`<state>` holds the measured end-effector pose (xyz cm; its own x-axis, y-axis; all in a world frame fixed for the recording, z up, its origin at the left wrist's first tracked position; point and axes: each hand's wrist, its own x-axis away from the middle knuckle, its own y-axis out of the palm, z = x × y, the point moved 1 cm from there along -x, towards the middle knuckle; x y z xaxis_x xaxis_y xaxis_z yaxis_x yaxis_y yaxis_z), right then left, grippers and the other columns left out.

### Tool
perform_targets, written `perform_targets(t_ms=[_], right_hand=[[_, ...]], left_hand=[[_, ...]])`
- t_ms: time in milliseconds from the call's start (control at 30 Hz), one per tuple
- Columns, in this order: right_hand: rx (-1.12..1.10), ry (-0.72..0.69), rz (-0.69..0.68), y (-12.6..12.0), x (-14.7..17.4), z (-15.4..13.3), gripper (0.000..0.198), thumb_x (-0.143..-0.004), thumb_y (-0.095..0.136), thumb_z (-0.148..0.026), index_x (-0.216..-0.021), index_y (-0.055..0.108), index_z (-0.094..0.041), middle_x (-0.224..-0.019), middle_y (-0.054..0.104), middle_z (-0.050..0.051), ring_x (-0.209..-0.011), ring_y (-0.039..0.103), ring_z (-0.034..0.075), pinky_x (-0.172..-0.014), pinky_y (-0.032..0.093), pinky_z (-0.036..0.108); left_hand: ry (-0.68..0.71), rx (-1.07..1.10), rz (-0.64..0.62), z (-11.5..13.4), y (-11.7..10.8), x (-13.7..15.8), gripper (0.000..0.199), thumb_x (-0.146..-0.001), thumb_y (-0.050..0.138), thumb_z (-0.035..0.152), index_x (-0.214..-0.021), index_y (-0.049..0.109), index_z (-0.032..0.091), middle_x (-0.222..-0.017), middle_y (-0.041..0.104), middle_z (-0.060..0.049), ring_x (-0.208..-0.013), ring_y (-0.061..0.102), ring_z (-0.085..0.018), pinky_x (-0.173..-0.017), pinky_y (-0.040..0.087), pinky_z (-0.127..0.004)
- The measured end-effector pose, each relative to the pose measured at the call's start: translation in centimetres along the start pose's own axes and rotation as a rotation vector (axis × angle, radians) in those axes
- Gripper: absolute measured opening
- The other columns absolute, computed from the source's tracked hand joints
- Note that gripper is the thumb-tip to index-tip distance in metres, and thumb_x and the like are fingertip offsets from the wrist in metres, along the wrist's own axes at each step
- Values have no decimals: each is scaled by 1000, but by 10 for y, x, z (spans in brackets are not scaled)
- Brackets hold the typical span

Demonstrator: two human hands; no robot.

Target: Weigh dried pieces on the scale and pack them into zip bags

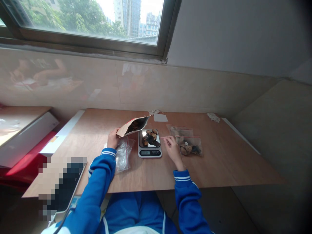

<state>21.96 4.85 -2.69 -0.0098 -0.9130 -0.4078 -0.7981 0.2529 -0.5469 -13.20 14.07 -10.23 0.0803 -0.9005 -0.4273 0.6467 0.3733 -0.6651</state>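
Observation:
My left hand (112, 139) is closed around the edge of an open paper bag (125, 128), tan outside and dark inside. The bag is tilted, its mouth facing right over the back left of a kitchen scale (149, 153). On the scale's shiny plate lie curled brown and black dried pieces (151, 138) that look like dried mushrooms. My right hand (171, 145) hovers just right of the plate, fingers stretched loosely toward it, with nothing visible in them. Beside it is a clear zip bag (189, 146) of similar dried pieces.
Empty clear zip bags (123, 157) lie under my left wrist. More zip bags (180, 130) lie behind the filled one. White paper (160, 117) and crumpled tissue (213, 117) are at the table's (231, 156) back edge. A dark-screened device (69, 182) sits at front left.

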Motion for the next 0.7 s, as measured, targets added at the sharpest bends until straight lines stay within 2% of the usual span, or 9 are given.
perform_targets(t_ms=[233, 433, 700], right_hand=[[-56, 123, 42, 16, 17, 23, 36, -92, 43, -40, -96, 71, -18, -94, 60, 10, -74, 58, 17, -65, 51, 29], [-69, 143, 98, 26, 29, 47, 36, -92, 44, -41, -95, 71, -18, -96, 61, 11, -86, 59, 21, -78, 51, 36], [-60, 165, 163, 29, 43, 57, 39, -94, 39, -43, -92, 69, -18, -93, 64, 11, -93, 60, 23, -87, 49, 39]], left_hand=[[-27, -90, 3, -10, 6, -2, 31, -80, 56, 36, -104, 63, 17, -96, 69, -12, -91, 62, -29, -80, 48, -39], [-33, -170, 17, -13, 7, -4, 33, -80, 57, 45, -99, 63, 18, -89, 69, -12, -86, 64, -30, -74, 46, -36], [-165, -191, 28, -11, 2, -2, 43, -79, 55, 49, -107, 60, 17, -90, 69, -11, -87, 64, -29, -71, 44, -34]])
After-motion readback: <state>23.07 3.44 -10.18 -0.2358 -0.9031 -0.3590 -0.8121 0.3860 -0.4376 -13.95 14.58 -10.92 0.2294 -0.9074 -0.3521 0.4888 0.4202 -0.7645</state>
